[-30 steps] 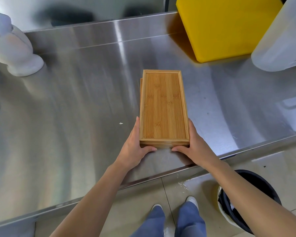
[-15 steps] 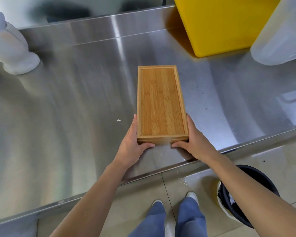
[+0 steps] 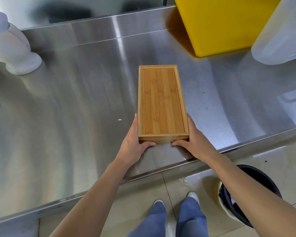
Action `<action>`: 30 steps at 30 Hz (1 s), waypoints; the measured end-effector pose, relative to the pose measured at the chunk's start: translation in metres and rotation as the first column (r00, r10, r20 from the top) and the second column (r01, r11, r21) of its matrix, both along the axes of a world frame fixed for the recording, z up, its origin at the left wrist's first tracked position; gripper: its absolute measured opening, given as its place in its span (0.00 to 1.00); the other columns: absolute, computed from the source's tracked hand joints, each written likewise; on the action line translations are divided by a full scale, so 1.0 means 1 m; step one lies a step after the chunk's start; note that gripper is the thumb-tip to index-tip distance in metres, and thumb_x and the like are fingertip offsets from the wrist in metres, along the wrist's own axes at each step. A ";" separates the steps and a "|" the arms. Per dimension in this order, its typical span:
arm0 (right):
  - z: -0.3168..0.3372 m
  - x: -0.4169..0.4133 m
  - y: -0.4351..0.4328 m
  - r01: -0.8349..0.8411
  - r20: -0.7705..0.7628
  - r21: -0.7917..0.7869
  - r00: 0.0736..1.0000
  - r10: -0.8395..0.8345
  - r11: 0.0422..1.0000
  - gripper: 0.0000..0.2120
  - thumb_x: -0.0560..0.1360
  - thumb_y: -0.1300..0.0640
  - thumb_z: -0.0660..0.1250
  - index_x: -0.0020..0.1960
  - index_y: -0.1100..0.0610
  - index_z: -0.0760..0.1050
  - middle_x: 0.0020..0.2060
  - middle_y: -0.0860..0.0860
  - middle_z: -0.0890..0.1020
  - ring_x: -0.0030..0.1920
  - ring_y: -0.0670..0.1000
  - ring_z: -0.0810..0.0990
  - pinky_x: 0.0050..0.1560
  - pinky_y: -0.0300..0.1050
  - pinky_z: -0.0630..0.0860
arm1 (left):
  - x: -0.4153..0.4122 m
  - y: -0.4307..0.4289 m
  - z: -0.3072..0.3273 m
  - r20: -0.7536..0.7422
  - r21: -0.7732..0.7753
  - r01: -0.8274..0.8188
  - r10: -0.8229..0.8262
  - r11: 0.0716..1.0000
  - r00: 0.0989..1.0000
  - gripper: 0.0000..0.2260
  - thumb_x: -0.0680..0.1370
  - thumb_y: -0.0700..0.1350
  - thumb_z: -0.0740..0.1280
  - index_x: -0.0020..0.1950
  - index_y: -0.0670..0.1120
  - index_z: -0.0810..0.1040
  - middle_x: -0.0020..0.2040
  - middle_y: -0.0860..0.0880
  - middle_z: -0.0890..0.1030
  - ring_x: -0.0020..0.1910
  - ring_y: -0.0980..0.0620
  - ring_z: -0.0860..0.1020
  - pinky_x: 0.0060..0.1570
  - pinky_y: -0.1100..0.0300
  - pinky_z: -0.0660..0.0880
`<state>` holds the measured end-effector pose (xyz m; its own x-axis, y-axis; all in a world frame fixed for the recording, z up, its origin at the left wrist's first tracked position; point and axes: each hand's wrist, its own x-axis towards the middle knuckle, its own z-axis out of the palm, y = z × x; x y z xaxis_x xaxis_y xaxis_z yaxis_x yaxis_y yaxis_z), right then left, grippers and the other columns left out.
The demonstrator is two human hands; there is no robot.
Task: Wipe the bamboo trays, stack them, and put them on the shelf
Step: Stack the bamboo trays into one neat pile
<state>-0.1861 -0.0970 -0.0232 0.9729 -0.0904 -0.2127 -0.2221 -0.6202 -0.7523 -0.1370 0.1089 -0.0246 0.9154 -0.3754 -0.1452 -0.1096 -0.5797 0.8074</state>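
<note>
Both hands clamp the near end of the stacked bamboo trays (image 3: 162,101): left hand (image 3: 134,146) and right hand (image 3: 194,142) flank its sides, thumbs pressed on the end face. The top tray lies empty; the stack seems to rest on the steel counter (image 3: 67,108) near its front edge, bare metal left of it.

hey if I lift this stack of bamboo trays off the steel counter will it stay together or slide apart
The tray stack looks rigid, so it shouldn't flex. The trays seem only rested on one another, edges flush, so a tilt could let the top one slide; keep it level. The left hand and right hand grip only the near end, so the far end may dip.
</note>
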 end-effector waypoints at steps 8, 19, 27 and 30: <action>0.021 0.001 0.001 0.144 -0.066 0.355 0.990 -0.129 0.924 0.43 0.61 0.31 0.65 0.70 0.46 0.56 0.64 0.44 0.72 0.61 0.44 0.71 0.63 0.49 0.66 | 0.007 0.004 0.012 -0.241 -0.315 -0.068 -0.010 0.947 0.971 0.38 0.65 0.62 0.70 0.70 0.50 0.61 0.67 0.52 0.72 0.66 0.55 0.70 0.67 0.52 0.66; 0.033 0.021 0.014 0.406 -0.346 0.569 0.907 -0.240 0.715 0.28 0.75 0.41 0.55 0.71 0.53 0.56 0.71 0.50 0.63 0.70 0.50 0.60 0.69 0.47 0.53 | 0.036 -0.014 0.032 -0.719 -0.060 -0.266 0.143 0.962 0.680 0.36 0.74 0.68 0.50 0.75 0.49 0.51 0.77 0.49 0.53 0.75 0.47 0.53 0.73 0.45 0.48; 0.037 0.023 0.021 0.455 -0.377 0.584 0.886 -0.271 0.672 0.24 0.78 0.46 0.54 0.71 0.53 0.56 0.71 0.50 0.63 0.71 0.51 0.59 0.71 0.50 0.52 | 0.053 -0.016 0.040 -0.755 -0.083 -0.458 0.245 0.885 0.609 0.29 0.77 0.61 0.56 0.73 0.45 0.61 0.74 0.44 0.62 0.72 0.43 0.61 0.70 0.41 0.60; 0.040 0.022 0.018 0.481 -0.400 0.594 0.872 -0.282 0.645 0.24 0.78 0.47 0.54 0.71 0.54 0.58 0.71 0.51 0.65 0.70 0.51 0.61 0.72 0.53 0.53 | 0.053 -0.016 0.041 -0.773 -0.062 -0.457 0.247 0.887 0.584 0.32 0.76 0.63 0.54 0.73 0.45 0.59 0.75 0.44 0.62 0.73 0.44 0.60 0.71 0.43 0.59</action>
